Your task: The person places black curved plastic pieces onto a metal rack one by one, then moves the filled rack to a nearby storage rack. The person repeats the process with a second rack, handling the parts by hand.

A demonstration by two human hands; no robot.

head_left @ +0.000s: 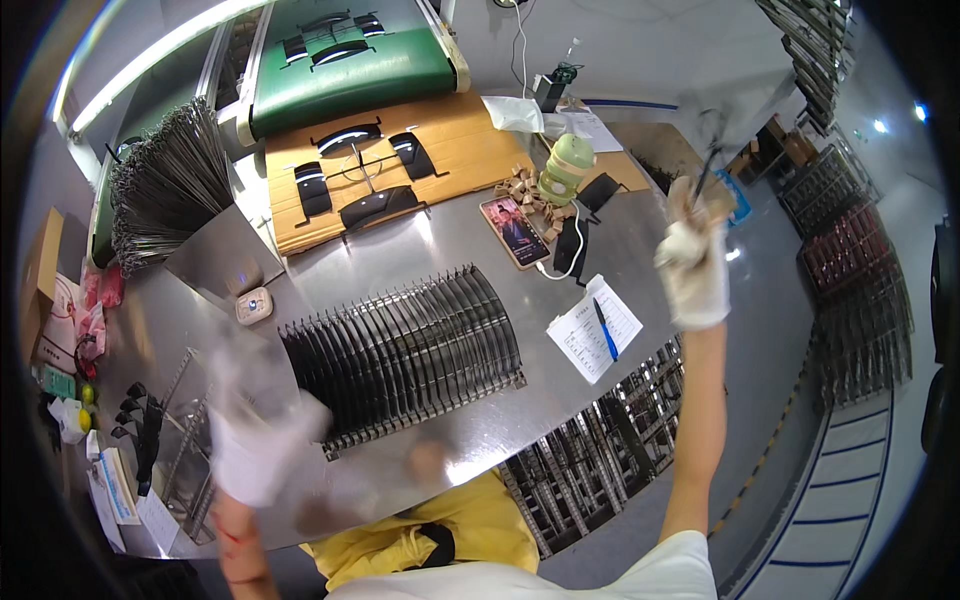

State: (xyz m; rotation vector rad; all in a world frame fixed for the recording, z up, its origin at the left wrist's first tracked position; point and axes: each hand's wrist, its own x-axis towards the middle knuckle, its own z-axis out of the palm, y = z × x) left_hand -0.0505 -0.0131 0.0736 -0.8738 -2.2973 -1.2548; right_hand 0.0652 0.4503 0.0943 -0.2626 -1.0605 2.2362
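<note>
My right hand (pixel 693 265), in a white glove, is raised off the table's right side. It is closed on a thin dark wire piece (pixel 710 150) that sticks up above the fingers and looks bent or looped at its top. Motion smears my left hand (pixel 258 445), also gloved in white, at the left end of a rack of curved black plates (pixel 400 355). Whether its fingers hold anything is too blurred to make out. The plates stand side by side in a long row on the metal table (pixel 470 420).
A cardboard sheet (pixel 465 165) carries several glossy black curved pieces before a green conveyor belt (pixel 350 85). Bundled wires (pixel 175 185) fill a metal holder at left. A phone (pixel 515 232), green bottle (pixel 567 168) and paper with a blue pen (pixel 605 328) lie rightward. Racks (pixel 850 260) line the right.
</note>
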